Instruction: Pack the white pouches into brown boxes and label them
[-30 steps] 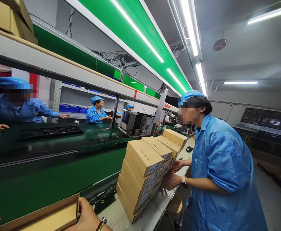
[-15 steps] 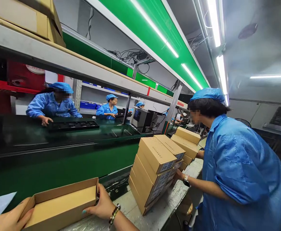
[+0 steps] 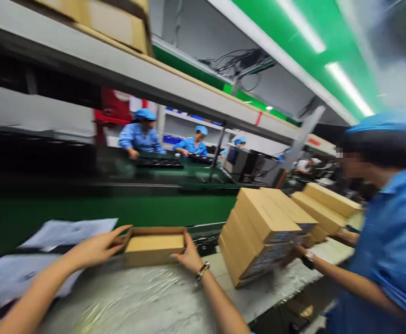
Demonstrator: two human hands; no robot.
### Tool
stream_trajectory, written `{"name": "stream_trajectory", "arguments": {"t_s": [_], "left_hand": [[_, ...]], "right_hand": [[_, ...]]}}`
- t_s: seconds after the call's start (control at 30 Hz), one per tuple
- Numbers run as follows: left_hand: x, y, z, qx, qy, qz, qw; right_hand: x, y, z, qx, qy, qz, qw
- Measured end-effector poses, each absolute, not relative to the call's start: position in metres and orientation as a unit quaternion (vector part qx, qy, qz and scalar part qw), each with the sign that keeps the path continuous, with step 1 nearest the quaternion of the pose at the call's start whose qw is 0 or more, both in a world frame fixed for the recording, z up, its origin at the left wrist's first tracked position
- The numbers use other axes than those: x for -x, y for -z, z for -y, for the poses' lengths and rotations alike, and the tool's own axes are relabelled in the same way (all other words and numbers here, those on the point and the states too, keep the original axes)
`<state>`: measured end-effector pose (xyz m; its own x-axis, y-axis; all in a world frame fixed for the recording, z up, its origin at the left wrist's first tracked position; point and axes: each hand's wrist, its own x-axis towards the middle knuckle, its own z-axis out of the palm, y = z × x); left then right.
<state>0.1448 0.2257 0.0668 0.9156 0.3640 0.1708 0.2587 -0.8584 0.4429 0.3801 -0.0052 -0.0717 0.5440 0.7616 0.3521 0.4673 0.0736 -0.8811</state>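
Observation:
An open, shallow cardboard box (image 3: 154, 243) rests on the plastic-covered bench (image 3: 143, 301) in front of me. My left hand (image 3: 93, 250) holds its left end, fingers stretched along the edge. My right hand (image 3: 188, 254), with a bead bracelet on the wrist, grips the box's right end. The picture is smeared by motion.
White paper sheets (image 3: 68, 231) lie left of the box by the green conveyor (image 3: 119, 208). A stack of closed cardboard boxes (image 3: 263, 234) stands to the right, touched by a blue-coated co-worker (image 3: 383, 241). Other people in blue work across the conveyor (image 3: 142, 134).
My view has swung left and down. The open box now sits farther out on the bench, with both hands still at its ends. The paper sheets have come into view.

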Motion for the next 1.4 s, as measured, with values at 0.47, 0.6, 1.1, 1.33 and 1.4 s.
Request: {"name": "stream_trajectory", "arguments": {"t_s": [0.47,0.6,1.1,1.33,1.4], "left_hand": [[-0.163,-0.067,-0.211,-0.949,-0.087,-0.211,0.219],[-0.161,-0.067,-0.209,-0.950,-0.086,-0.214,0.209],[-0.148,-0.031,-0.199,-0.942,-0.133,-0.215,0.219],[-0.151,-0.039,-0.206,-0.937,-0.143,-0.209,0.238],[-0.152,-0.042,-0.208,-0.936,-0.140,-0.211,0.245]], "right_hand": [[-0.366,0.028,0.018,0.727,-0.028,0.464,0.506],[-0.361,0.023,0.015,0.760,0.008,0.430,0.488],[-0.376,-0.031,0.019,0.762,-0.037,0.501,0.409],[-0.383,-0.035,0.015,0.754,-0.058,0.505,0.417],[-0.389,-0.038,0.010,0.753,-0.056,0.507,0.416]]}}
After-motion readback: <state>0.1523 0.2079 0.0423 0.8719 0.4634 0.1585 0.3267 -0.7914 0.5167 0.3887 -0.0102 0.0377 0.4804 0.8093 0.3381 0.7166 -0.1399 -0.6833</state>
